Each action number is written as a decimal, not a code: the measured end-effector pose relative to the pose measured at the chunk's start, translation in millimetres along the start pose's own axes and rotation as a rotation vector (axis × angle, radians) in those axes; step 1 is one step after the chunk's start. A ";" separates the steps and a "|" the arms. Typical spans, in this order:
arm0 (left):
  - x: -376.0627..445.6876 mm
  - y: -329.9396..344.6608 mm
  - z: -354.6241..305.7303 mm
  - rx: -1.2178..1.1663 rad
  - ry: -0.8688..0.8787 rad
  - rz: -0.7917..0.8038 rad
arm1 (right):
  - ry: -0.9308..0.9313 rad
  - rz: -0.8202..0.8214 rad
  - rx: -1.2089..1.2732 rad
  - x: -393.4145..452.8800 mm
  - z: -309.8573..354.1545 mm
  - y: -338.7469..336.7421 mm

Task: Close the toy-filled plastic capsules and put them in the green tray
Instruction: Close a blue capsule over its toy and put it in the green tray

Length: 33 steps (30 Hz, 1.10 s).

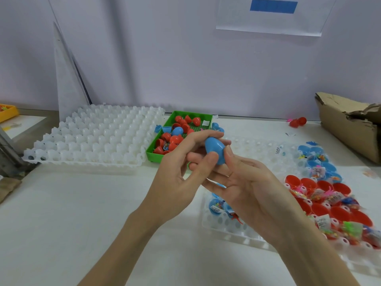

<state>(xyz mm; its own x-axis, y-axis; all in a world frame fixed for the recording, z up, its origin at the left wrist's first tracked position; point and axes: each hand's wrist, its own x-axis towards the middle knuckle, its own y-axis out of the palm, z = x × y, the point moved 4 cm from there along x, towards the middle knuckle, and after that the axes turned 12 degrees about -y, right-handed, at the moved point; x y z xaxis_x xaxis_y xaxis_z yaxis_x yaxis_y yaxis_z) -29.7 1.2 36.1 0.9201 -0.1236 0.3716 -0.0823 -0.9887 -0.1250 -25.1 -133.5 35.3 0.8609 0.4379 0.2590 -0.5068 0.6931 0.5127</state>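
Observation:
A blue plastic capsule is held above the table's middle by both hands. My left hand curls its fingers round the capsule's far side, thumb on the near side. My right hand pinches it from the right with thumb and fingers. The green tray lies just behind the hands and holds several red capsules and a blue one. Open red capsule halves with toys and blue ones sit in a white holder at the right.
An empty white cell holder lies at the left, loose blue halves beside the green tray. A torn cardboard box stands at the far right, a red capsule near it. A yellow tray is at the far left.

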 end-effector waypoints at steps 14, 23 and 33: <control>1.4 -1.1 3.5 0.085 0.002 0.006 | -0.054 -0.007 -0.197 0.7 3.6 -7.3; -0.2 -0.2 1.2 0.418 0.211 -0.107 | -0.002 0.045 -0.260 -0.7 5.0 -7.4; -4.2 1.3 3.3 0.487 0.275 -0.191 | 0.040 0.010 -0.187 2.0 -1.2 -7.1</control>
<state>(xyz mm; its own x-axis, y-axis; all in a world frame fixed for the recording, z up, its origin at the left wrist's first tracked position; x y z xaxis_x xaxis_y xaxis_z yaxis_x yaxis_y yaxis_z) -32.4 0.7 31.4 0.7627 -0.0291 0.6462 0.3204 -0.8508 -0.4166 -19.8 -136.9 31.1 0.8552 0.4649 0.2291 -0.5180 0.7812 0.3485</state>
